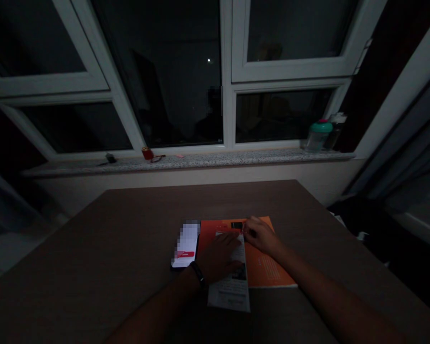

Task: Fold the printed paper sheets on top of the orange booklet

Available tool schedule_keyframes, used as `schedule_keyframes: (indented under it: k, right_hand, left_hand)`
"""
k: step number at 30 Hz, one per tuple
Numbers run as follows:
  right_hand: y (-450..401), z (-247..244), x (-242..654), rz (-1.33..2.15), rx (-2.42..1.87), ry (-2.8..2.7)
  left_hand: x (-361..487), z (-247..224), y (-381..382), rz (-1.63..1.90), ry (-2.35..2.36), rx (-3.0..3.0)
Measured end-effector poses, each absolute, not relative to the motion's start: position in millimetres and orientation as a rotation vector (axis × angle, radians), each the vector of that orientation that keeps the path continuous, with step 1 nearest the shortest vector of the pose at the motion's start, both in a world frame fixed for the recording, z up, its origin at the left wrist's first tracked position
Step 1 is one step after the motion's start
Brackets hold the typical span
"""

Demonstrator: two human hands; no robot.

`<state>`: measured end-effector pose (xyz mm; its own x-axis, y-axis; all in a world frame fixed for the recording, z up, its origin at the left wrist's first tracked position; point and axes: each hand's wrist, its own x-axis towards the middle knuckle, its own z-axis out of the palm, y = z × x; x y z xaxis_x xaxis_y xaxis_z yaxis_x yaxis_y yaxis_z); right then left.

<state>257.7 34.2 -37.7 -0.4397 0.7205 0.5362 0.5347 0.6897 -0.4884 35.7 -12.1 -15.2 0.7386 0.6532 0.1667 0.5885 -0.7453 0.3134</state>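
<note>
On the brown table lies an orange booklet (268, 267), and a narrow printed paper (229, 298) rests on top, reaching past its near edge. My left hand (220, 255), with a dark band at the wrist, lies flat over the paper with fingers spread. At the paper's top right corner, my right hand (260, 234) has its fingers curled together; what they hold, if anything, is too small and dark to make out. Left of the booklet lies a phone (188, 243) with a lit screen, close to my left hand.
The brown table (129, 229) reaches toward a granite sill (208, 159) under dark windows. On the sill stand a red object (147, 153), a small dark object (110, 157) and a teal-lidded bottle (318, 136) beside a clear bottle (335, 131).
</note>
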Motion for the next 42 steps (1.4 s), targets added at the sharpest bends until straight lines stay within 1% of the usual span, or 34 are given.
schedule_keyframes:
  k: [7,17,26,35,42]
  right_hand:
    - [20.7,-33.8,258.4,0.411,-0.774,-2.267]
    - [36.7,-44.0,258.3,0.393,-1.012,-2.091]
    - [24.6,-39.3,259.4,0.469,-0.782,-2.227]
    - [34.3,-41.8,256.4,0.388,-1.029,-2.054]
    - [23.7,-36.9,258.6,0.438,-0.830,-2.208]
  left_hand:
    - [36.3,-12.3,-11.4,0.457,0.924,2.678]
    - [35.0,-13.5,-11.9,0.416,0.966,2.700]
    - [35.2,-15.8,-10.7,0.462,0.933,2.684]
    - [35.3,-14.0,-11.2,0.389,0.977,2.698]
    - [35.4,-13.1,-10.9,0.449,0.919,2.700]
